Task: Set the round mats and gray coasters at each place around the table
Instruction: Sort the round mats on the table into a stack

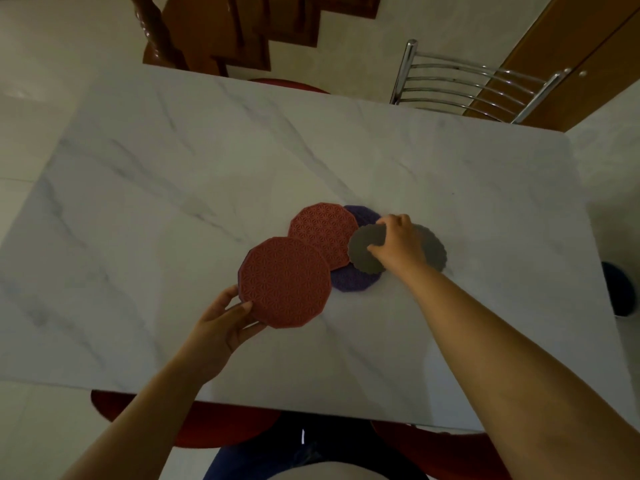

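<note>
**Marble table, mats and coasters bunched at its middle**

White marble table [173,202] carries every piece in one overlapping cluster near its centre. At the left, the left hand [221,327] pinches the near red mat [285,282] by its lower left edge, with the thumb on top and the curled fingers underneath. This mat is many-sided and nearly round, so it has no long axis, and its patterned face is turned up. Its far right edge overlaps the far red mat [322,233], which lies flat with its pattern up. That makes two red mats. A purple mat [353,280] shows below the far red mat and purple shows again above it; I cannot tell whether this is one mat or two. Next comes a gray coaster [363,252] with a scalloped rim, lying over the purple and red. The right hand [398,244] grips its right side with bent fingers. A second gray coaster [434,251] lies flat just right of that hand. A metal chair [467,84] stands beyond the far right corner.
</note>
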Tool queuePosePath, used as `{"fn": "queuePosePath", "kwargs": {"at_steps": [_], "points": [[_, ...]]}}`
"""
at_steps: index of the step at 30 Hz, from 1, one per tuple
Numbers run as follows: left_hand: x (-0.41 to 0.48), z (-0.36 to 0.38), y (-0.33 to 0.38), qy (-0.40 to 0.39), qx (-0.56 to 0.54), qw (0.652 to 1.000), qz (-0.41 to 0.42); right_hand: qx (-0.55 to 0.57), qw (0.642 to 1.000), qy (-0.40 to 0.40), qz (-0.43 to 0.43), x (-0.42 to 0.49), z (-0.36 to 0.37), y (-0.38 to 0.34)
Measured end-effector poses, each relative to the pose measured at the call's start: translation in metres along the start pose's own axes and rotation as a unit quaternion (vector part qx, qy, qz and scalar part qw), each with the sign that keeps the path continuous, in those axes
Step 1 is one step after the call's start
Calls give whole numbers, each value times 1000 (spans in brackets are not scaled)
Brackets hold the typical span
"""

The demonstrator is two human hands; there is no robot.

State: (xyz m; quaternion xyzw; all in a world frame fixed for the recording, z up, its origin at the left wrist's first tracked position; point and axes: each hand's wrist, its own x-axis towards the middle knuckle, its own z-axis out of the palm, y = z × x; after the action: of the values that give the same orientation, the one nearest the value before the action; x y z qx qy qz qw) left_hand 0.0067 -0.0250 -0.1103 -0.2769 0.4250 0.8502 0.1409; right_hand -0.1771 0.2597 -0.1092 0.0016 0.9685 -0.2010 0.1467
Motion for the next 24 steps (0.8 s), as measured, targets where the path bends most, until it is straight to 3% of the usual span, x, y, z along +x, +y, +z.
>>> {"fn": "queuePosePath", "kwargs": {"at_steps": [3,6,9,12,14,16,19,21,24], "points": [[4,1,1,-3,-9,1000,-7,105,987,83,91,-10,-13,21],[6,3,3,-16,-3,1000,-11,197,951,137,194,-18,-28,53],[6,8,4,-26,4,1000,-13,241,915,98,307,-21,-37,84],[5,12,3,-27,13,999,-17,146,903,73,398,-27,-39,85],[4,14,2,-24,13,999,-20,71,933,108,337,-31,-35,68],[3,14,0,-16,13,999,-24,35,967,136,211,-31,-25,42],[1,13,0,-7,11,1000,-26,84,993,65,50,-22,-5,-6],[0,12,1,-3,5,1000,-23,79,996,-11,40,-13,8,-33],[-2,12,2,5,-6,1000,-17,-10,997,-45,67,-4,24,-56]]}}
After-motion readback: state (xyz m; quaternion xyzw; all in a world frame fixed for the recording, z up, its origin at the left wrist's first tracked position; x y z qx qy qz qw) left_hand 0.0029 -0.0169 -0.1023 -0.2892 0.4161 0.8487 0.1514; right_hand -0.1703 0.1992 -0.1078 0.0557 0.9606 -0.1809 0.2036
